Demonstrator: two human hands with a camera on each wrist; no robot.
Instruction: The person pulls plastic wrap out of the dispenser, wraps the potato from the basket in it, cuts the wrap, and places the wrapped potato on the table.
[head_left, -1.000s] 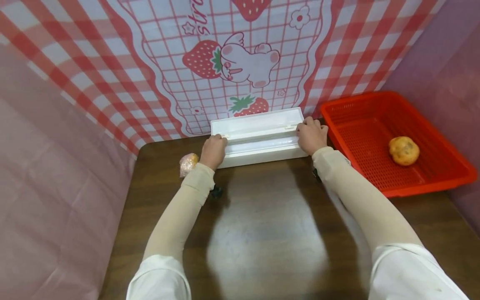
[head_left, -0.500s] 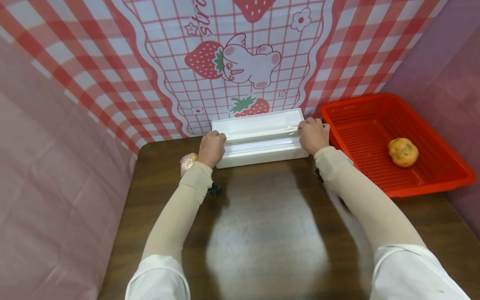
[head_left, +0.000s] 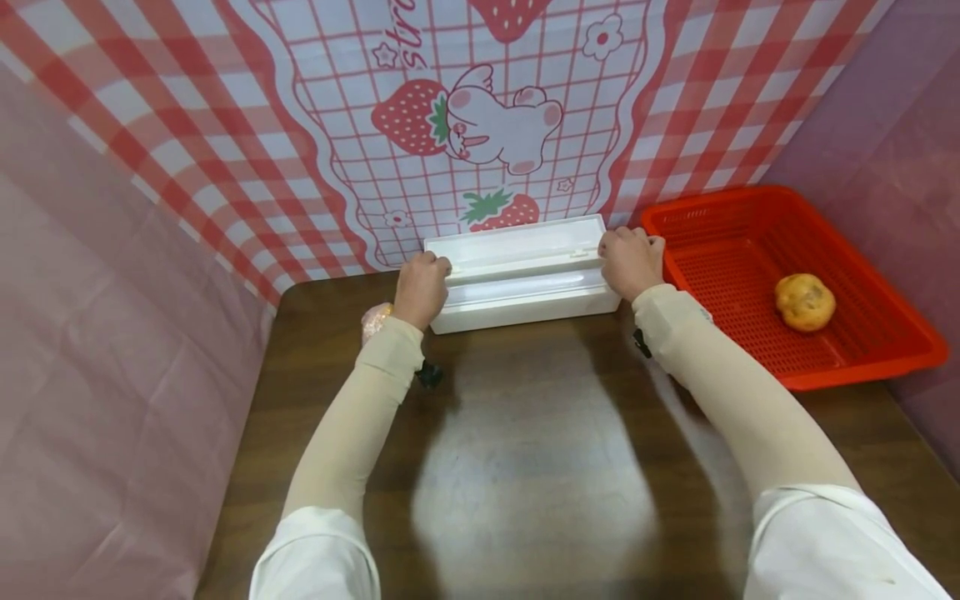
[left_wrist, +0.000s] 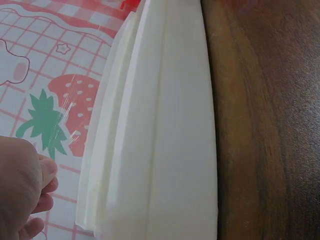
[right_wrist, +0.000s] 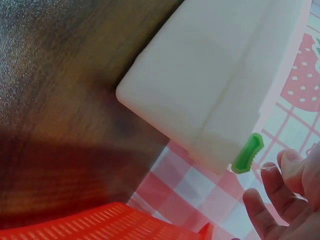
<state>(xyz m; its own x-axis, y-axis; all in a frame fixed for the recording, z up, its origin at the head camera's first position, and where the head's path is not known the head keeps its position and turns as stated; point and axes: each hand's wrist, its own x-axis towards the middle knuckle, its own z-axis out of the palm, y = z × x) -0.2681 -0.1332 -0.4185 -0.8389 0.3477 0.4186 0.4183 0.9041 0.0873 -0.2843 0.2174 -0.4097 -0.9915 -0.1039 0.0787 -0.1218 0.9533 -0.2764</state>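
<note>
A white plastic-wrap dispenser box [head_left: 525,310] stands against the back wall with its lid [head_left: 517,242] raised and a shiny roll [head_left: 525,285] inside. At its left end my left hand [head_left: 422,287] pinches clear plastic wrap [left_wrist: 75,100] between thumb and fingers; faint streaks of it cross the printed strawberry in the left wrist view. By the right end, my right hand [head_left: 632,262] pinches the film with thumb and index finger, the other fingers loosely bent. A green slider [right_wrist: 247,154] shows on the box's end in the right wrist view, close to those fingertips.
A red slotted basket [head_left: 750,292] holding a potato [head_left: 805,302] sits at the right, close beside the box. Left of my left hand, a small film-wrapped item [head_left: 373,321] is partly hidden. Printed cloth [head_left: 495,125] hangs behind the brown table [head_left: 525,467].
Both hands have risen slightly and moved a little away from the box, toward the back wall. My left hand now covers more of the wrapped item. The box has stayed in place.
</note>
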